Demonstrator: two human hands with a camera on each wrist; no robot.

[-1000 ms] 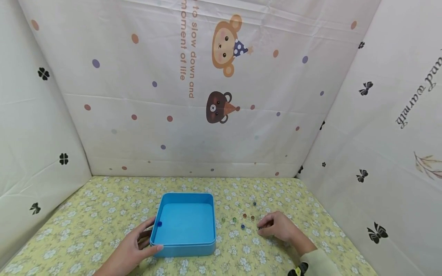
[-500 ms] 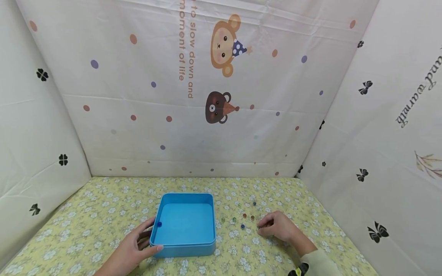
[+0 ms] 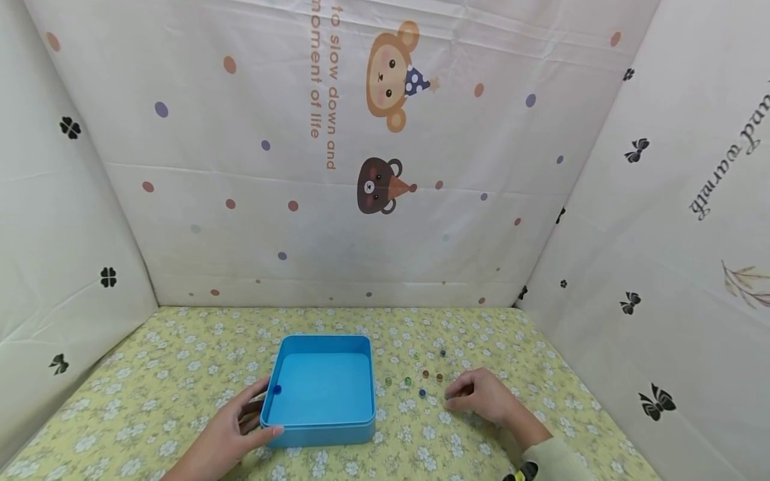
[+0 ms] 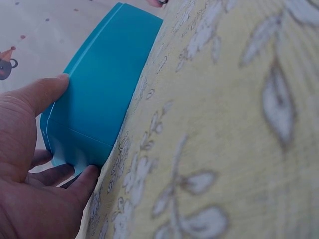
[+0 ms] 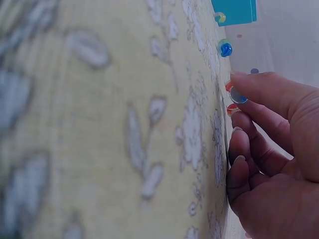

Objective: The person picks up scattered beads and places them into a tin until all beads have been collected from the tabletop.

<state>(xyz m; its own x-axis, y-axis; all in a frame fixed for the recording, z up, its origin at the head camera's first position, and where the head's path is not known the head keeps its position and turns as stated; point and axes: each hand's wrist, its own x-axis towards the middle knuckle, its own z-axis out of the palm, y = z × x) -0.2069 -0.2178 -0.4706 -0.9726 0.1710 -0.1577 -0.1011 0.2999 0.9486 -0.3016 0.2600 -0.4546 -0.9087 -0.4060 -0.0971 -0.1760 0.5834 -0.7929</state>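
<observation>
My left hand (image 3: 231, 427) grips the near-left corner of a square blue box (image 3: 327, 435). Its thumb lies on the box's front side and the other fingers bend along the left side, as the left wrist view confirms. Inside the box, by its left wall, sits a dark blue marble (image 3: 277, 389). To the right of the box, my right hand (image 3: 486, 395) is low over the cloth. Thumb and forefinger pinch a clear marble with blue in it (image 5: 238, 95), best seen in the right wrist view; in the head view the fingers mostly hide it.
Several loose marbles lie between box and right hand: a blue one (image 3: 422, 393), a green one (image 3: 408, 381), a pale one (image 3: 388, 381), an orange one (image 3: 426, 374), a brown one (image 3: 440, 378). Farther back is a dark one (image 3: 442, 353). A flowered yellow cloth (image 3: 198, 374) covers the table.
My right hand has shifted very slightly to the left, still low over the cloth. The left hand and the box have stayed in place, and the loose marbles lie as before.
</observation>
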